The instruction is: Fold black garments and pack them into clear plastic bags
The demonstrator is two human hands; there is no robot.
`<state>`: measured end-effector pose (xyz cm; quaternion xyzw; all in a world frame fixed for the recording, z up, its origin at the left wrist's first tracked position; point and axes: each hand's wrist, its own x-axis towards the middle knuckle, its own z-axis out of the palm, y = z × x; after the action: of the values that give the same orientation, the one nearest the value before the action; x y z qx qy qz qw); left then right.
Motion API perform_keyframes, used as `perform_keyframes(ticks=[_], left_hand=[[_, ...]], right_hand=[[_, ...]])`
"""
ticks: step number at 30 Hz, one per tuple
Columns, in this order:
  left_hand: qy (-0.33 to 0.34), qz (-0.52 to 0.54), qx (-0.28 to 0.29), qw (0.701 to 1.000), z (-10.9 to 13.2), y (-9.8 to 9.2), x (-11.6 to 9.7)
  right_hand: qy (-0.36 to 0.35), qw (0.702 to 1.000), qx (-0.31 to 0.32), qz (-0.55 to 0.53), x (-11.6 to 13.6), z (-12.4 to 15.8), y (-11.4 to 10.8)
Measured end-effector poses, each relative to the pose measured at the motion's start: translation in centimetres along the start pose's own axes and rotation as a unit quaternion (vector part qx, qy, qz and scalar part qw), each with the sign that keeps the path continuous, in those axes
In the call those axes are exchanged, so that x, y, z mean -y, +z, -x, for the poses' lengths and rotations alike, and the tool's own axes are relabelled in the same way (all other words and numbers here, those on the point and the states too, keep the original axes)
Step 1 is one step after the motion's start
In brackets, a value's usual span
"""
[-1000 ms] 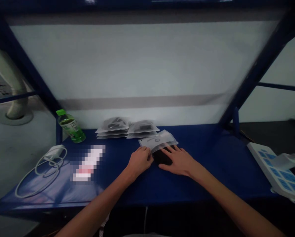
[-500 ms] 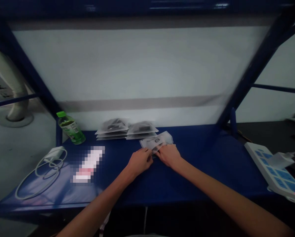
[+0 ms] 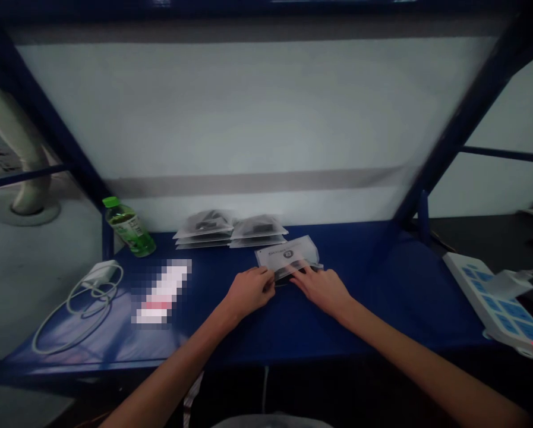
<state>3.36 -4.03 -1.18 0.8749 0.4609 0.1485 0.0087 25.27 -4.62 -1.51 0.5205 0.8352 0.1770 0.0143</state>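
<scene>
A clear plastic bag (image 3: 288, 258) with a white card and a dark item inside lies on the blue shelf (image 3: 373, 297). My left hand (image 3: 249, 290) has its fingers curled, pinching the bag's near left edge. My right hand (image 3: 323, 288) lies on the bag's near right part, fingers pressed flat along its edge. Behind the bag sit two low stacks of similar filled bags (image 3: 230, 228).
A green-capped bottle (image 3: 128, 227) leans at the back left. A white charger with coiled cable (image 3: 85, 295) and a blurred white object (image 3: 161, 291) lie left of my hands. A white power strip (image 3: 500, 303) sits at the right. Blue frame posts flank the shelf.
The dark item that lay under my right hand a second ago is now inside the bag. My right hand has moved from the shelf up to the bag's edge.
</scene>
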Motion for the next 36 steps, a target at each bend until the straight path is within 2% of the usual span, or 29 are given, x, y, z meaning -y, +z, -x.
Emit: perform_keyframes(ticks=[3, 7, 12, 16, 22, 26, 28, 31, 33, 36], left_hand=[[0.025, 0.002, 0.011, 1.0, 0.2, -0.2, -0.2], [0.01, 0.005, 0.009, 1.0, 0.2, -0.2, 0.1], [-0.019, 0.008, 0.001, 1.0, 0.3, -0.2, 0.7], [-0.027, 0.014, 0.015, 0.999, 0.2, -0.5, 0.7], [-0.008, 0.038, 0.031, 0.999, 0.2, -0.9, 0.6], [-0.006, 0.095, 0.032, 0.995, 0.3, -1.3, 1.5], [-0.039, 0.135, 0.025, 0.99, 0.5, -1.6, 2.2], [-0.129, 0.173, 0.017, 0.976, 0.8, -1.7, 3.2], [-0.172, 0.22, 0.051, 0.959, 0.7, -1.5, 3.7], [-0.195, 0.323, 0.114, 0.919, 0.3, -0.7, 4.3]], right_hand=[[-0.003, 1.0, 0.015, -0.005, 0.4, -1.2, 0.1], [-0.012, 1.0, 0.014, -0.002, 0.9, -2.4, 0.1], [-0.014, 1.0, -0.018, -0.002, 0.8, -0.5, 0.2], [-0.074, 0.995, -0.042, -0.044, 0.1, 1.1, 0.7], [-0.058, 0.997, -0.027, -0.048, 0.4, 0.2, -0.1], [-0.048, 0.996, -0.039, -0.057, 0.6, 0.4, -0.5], [-0.043, 0.995, -0.062, -0.068, 0.5, 1.2, -0.3], [-0.06, 0.987, -0.117, -0.097, 0.4, 2.2, 0.2], [-0.082, 0.977, -0.154, -0.122, 0.7, 2.2, 0.4], [-0.107, 0.966, -0.188, -0.142, 1.7, 1.3, 0.1]])
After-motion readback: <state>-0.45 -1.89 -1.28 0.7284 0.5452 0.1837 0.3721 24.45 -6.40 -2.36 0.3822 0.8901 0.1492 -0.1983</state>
